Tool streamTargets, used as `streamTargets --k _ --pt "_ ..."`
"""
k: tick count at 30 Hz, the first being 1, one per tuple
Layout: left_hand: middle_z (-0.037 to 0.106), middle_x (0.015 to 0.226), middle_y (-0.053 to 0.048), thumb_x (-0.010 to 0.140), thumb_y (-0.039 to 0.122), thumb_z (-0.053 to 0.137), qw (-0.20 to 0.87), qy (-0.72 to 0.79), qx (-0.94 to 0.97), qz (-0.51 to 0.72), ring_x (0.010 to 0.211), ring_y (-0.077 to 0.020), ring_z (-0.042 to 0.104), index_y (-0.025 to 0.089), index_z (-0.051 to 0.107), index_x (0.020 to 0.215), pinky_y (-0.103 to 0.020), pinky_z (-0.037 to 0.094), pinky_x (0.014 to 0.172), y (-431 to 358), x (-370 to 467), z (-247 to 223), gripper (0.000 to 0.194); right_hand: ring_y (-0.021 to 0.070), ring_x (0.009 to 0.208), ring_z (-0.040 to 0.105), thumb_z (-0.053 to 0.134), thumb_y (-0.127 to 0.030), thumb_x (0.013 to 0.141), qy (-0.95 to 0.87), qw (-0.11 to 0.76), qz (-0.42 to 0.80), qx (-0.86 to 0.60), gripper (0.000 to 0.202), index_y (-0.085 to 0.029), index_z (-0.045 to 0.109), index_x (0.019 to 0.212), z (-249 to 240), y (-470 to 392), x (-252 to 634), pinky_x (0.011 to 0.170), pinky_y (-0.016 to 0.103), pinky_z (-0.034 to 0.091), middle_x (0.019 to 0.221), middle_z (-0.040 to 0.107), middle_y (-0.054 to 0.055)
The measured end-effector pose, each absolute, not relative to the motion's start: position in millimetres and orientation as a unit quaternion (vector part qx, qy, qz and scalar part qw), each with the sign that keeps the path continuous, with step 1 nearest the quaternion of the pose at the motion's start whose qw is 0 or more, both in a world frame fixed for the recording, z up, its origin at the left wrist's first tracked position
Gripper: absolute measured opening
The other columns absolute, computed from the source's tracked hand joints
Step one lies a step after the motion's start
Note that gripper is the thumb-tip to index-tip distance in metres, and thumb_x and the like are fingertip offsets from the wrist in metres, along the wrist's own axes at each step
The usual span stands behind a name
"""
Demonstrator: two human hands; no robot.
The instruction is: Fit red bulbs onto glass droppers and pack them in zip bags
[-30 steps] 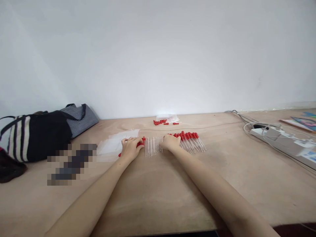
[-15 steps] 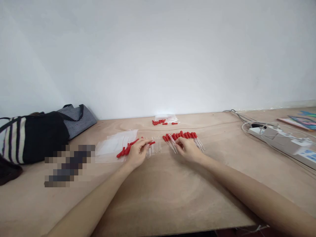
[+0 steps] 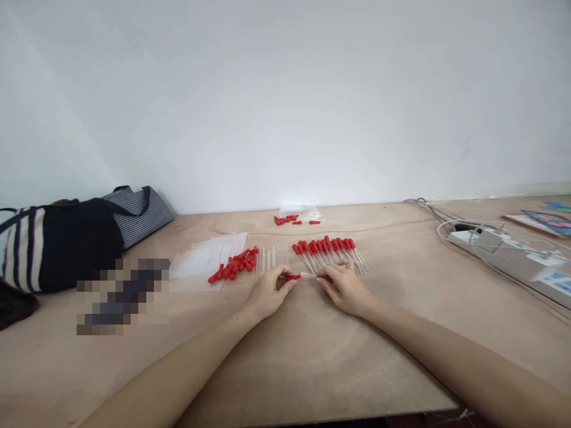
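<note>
My left hand (image 3: 272,291) pinches a red rubber dropper bulb (image 3: 293,277), its narrow end pointing right. Opposite it, my right hand (image 3: 345,287) grips a clear glass dropper tube (image 3: 307,275), whose free end meets or nearly meets the bulb; I cannot tell if they touch. Just beyond my right hand lies a row of droppers (image 3: 330,245) with red bulbs on clear tubes. Loose clear tubes (image 3: 272,257) lie side by side behind my left hand. To their left, a heap of red bulbs (image 3: 236,265) rests partly on clear plastic bags (image 3: 200,258).
More red bulbs (image 3: 285,220) lie by a small plastic bag (image 3: 303,211) near the wall. A black and striped bag (image 3: 80,244) stands at left, beside a pixelated dark object (image 3: 127,294). On the right are a white power strip (image 3: 504,255), cables and a colourful flat item (image 3: 539,223).
Both hands have come nearer to me and closer together. The left has carried a red bulb rightward from over the loose tubes; the right has brought its tube down level with the bulb.
</note>
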State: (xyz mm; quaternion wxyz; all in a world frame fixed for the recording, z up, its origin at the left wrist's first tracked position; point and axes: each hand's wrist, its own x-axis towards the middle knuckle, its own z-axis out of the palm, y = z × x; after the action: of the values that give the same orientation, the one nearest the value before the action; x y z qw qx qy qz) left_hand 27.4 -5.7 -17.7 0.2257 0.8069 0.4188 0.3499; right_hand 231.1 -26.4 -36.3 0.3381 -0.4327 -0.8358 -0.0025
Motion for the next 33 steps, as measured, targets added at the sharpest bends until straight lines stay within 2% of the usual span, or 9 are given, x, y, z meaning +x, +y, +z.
streamTargets --k 13,18,25,33 --pt "0.063 0.082 0.0 0.079 0.023 0.048 0.151 0.408 0.84 0.325 0.077 -0.0163 0.057 0.02 0.056 0.086 -0.03 0.043 0.071 -6.5 26.4 -17.6 0.011 0.0122 0.069 0.053 0.038 -0.017 0.083 -0.846 0.309 -0.007 -0.435 0.013 -0.018 0.051 0.086 -30.3 -30.4 231.3 0.082 0.035 0.022 0.08 0.061 0.002" --pt "0.064 0.086 -0.002 0.081 0.023 0.046 0.106 0.367 0.873 0.303 0.082 -0.0175 0.055 0.021 0.059 0.093 -0.032 0.039 0.076 -6.3 26.9 -18.0 0.017 0.0136 0.075 0.052 0.037 -0.014 0.083 -0.859 0.296 -0.025 -0.418 0.021 -0.019 0.054 0.094 -31.1 -30.2 231.9 0.082 0.035 0.02 0.084 0.061 0.003" --pt "0.065 0.078 0.0 0.083 0.027 0.046 0.052 0.366 0.886 0.281 0.079 -0.0179 0.054 0.021 0.06 0.082 -0.032 0.032 0.072 -7.7 29.4 -18.0 0.016 0.0121 0.07 0.049 0.039 -0.019 0.084 -0.846 0.318 -0.017 -0.429 0.02 -0.018 0.058 0.088 -32.5 -31.2 226.8 0.072 0.03 0.022 0.08 0.06 0.003" --pt "0.065 0.076 0.0 0.083 0.027 0.045 0.012 0.352 0.89 0.288 0.077 -0.0167 0.054 0.02 0.06 0.077 -0.034 0.027 0.076 -9.3 31.1 -18.4 0.017 0.0106 0.061 0.044 0.04 -0.017 0.082 -0.849 0.315 -0.056 -0.42 0.021 -0.017 0.061 0.082 -30.2 -30.9 223.5 0.065 0.029 0.019 0.071 0.059 0.002"
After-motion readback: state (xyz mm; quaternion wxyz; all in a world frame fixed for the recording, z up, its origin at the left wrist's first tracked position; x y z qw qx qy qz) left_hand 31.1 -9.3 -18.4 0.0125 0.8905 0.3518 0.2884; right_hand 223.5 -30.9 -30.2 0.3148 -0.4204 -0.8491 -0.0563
